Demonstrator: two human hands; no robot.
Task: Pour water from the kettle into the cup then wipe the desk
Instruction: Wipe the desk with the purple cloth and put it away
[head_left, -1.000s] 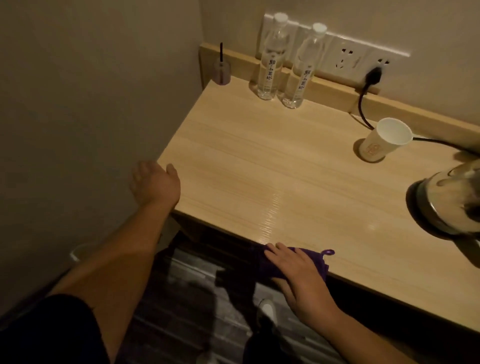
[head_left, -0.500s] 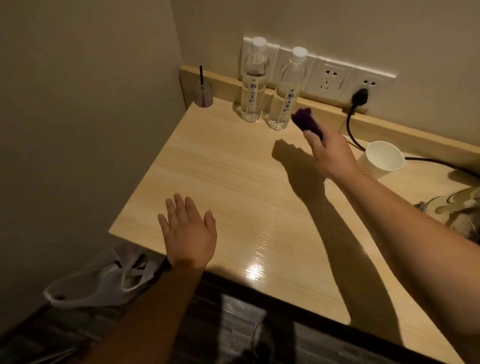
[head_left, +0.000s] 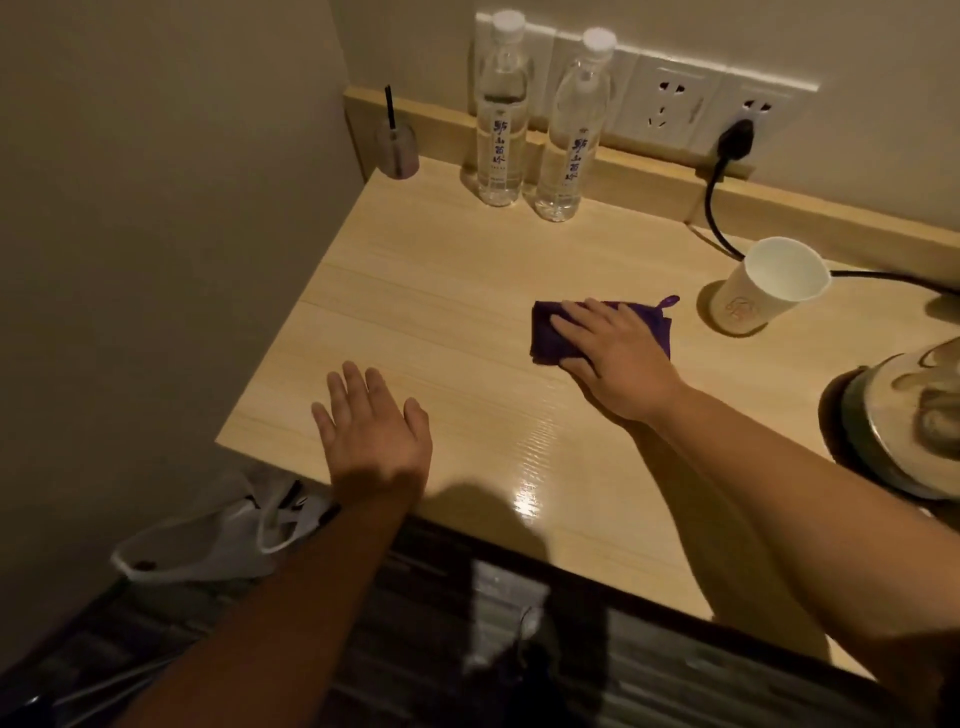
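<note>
A folded purple cloth (head_left: 550, 332) lies flat in the middle of the light wooden desk (head_left: 441, 312). My right hand (head_left: 613, 353) presses down on the cloth, fingers spread over it. My left hand (head_left: 371, 431) rests flat and empty on the desk near its front left edge, fingers apart. A white paper cup (head_left: 769, 286) stands to the right of the cloth, its inside not visible enough to judge the contents. The metal kettle (head_left: 904, 415) sits at the right edge, partly cut off.
Two clear water bottles (head_left: 498, 114) (head_left: 571, 130) stand at the back by the wall sockets. A small purple cup with a black straw (head_left: 397, 150) is in the back left corner. A black cable (head_left: 719, 208) runs from the plug behind the paper cup. A white plastic bag (head_left: 208, 540) lies on the floor.
My right hand carried the cloth from the front edge up toward the bottles, then set it down flat mid-desk. My left hand moved from the desk's left corner onto the front surface.
</note>
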